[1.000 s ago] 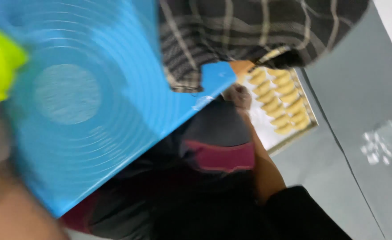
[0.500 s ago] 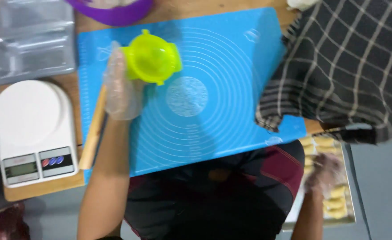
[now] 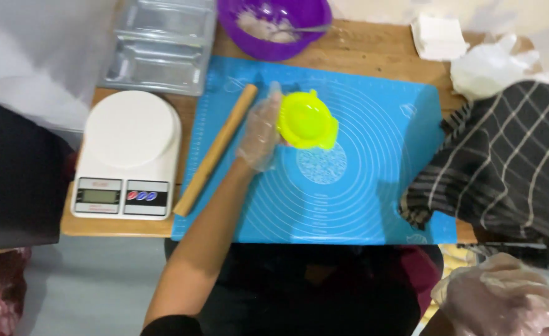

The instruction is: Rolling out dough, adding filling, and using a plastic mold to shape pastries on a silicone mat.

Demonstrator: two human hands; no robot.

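Blue silicone mat (image 3: 361, 205) covered table centre. Checked cloth (image 3: 505, 168) at right edge. White kitchen scale (image 3: 128, 162) at left. Wooden rolling pin (image 3: 215, 149) lay on mat's left edge. Gloved left hand (image 3: 259, 134), frame centre, fingers closed on yellow-green dumpling press (image 3: 307, 120) above mat. Gloved right hand (image 3: 505, 305), lower right corner, blurred; grip unclear.

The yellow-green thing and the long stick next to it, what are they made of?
The yellow-green mould, held by the left hand, looks like smooth, shiny plastic, going by its bright even colour. The stick seems bare matte wood: pale tan, no shine.
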